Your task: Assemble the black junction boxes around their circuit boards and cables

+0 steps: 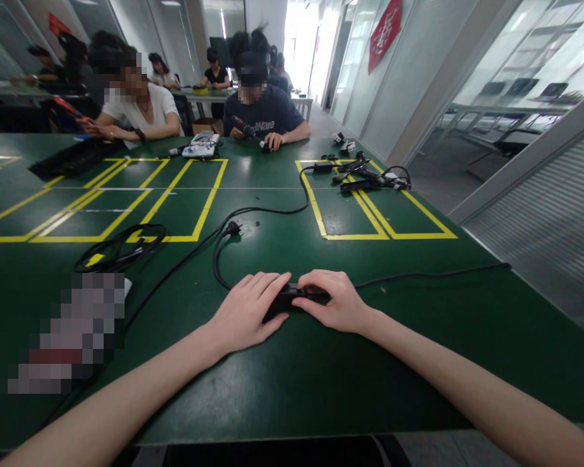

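Note:
A black power adapter [283, 299] lies on the green table in front of me. My left hand [250, 308] is wrapped over its left part, and the fingers cover much of it. At the adapter's right end, my right hand [335, 299] pinches the black cable end [316, 295] between thumb and fingers. Whether that end sits fully in the adapter is hidden. From there a black cable [433, 274] runs right to the table's edge. A cord with a black plug [232, 228] curves down behind my left hand; its other end cannot be seen.
A long black cord [185, 256] crosses the table [292, 395]. To the left lie a coiled cable [121, 250] and a blurred-out item [73, 331]. Black parts [365, 175] rest inside yellow tape at the far right. Across the table, two people [267, 113] handle tools.

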### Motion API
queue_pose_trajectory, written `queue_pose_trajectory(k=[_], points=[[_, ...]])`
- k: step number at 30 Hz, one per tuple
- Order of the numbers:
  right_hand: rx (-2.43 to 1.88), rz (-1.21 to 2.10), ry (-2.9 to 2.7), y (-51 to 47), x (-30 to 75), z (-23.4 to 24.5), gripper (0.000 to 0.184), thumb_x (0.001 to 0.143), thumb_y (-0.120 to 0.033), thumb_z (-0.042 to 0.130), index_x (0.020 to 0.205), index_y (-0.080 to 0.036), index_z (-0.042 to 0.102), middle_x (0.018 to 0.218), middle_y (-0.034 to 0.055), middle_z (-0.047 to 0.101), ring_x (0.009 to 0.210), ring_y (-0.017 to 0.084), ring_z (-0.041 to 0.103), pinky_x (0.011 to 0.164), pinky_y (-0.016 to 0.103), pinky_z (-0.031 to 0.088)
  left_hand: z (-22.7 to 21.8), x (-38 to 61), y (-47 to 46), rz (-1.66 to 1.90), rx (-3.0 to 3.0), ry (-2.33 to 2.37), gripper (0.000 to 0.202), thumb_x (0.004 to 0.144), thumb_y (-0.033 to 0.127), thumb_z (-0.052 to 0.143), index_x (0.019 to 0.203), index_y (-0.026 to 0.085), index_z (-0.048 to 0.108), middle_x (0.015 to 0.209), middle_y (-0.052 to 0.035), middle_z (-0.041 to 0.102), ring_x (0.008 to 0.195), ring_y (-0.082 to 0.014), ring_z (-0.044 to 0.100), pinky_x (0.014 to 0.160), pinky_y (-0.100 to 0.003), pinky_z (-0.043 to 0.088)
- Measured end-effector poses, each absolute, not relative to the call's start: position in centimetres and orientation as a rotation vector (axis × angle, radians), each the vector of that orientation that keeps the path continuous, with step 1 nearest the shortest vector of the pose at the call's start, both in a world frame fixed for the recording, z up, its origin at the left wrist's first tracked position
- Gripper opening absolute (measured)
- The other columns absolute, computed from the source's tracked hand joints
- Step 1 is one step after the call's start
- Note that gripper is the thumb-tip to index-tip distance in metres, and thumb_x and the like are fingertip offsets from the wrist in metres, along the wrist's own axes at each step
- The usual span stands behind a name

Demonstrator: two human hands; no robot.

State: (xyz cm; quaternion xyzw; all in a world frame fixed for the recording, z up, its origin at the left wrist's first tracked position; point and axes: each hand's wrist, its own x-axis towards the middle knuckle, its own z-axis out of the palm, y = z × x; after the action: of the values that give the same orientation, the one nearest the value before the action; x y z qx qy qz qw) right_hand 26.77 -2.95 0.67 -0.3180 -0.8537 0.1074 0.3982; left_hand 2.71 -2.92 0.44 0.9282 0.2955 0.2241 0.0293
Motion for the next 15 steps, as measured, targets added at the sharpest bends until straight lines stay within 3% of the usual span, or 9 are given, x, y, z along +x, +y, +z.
queue_pose_trajectory(k=[4,8,12,15], points=[[-0.872,0.395,-2.154,-3.3,26.7,0.7,0.020,0.099,-0.037,0.069,0.090,-0.021,0.060,0.074,-0.0004,0.067,0.061,0.013,0.062,0.057,0.024,0.048,0.2,2.8,-3.2,0.563,2.925,1.018,0.054,0.095,0.021,0.064,0.146,0.016,0.047,0.117,-0.0134,0.069,0.102,-0.0315,0.068,0.086,-0.044,0.055],[-0.915,0.465,-2.197,-3.5,26.7,0.8,0.021,0.098,-0.039,0.070,0.101,-0.021,0.061,0.079,0.0000,0.071,0.063,0.015,0.066,0.058,0.024,0.051,0.2,2.6,-3.1,0.524,2.936,1.055,0.037,0.093,0.014,0.065,0.128,0.018,0.054,0.107,-0.0103,0.069,0.098,-0.0302,0.068,0.082,-0.041,0.053],[-0.761,0.193,-2.438,-3.2,26.9,0.8,0.046,0.096,-0.050,0.073,0.127,-0.018,0.062,0.121,0.0150,0.075,0.103,0.026,0.075,0.082,0.035,0.061,0.4,2.3,-2.5,0.503,2.940,1.040,0.025,0.099,0.025,0.063,0.121,0.016,0.054,0.103,-0.0104,0.069,0.094,-0.0293,0.069,0.079,-0.040,0.053],[-0.649,0.004,-2.571,-2.9,27.2,0.6,0.039,0.103,-0.041,0.065,0.134,-0.018,0.062,0.134,0.0168,0.071,0.111,0.026,0.073,0.085,0.036,0.061,0.7,2.1,-2.1,0.428,2.901,0.985,0.023,0.105,0.039,0.058,0.113,0.018,0.056,0.099,-0.0087,0.069,0.090,-0.0275,0.070,0.079,-0.038,0.053]])
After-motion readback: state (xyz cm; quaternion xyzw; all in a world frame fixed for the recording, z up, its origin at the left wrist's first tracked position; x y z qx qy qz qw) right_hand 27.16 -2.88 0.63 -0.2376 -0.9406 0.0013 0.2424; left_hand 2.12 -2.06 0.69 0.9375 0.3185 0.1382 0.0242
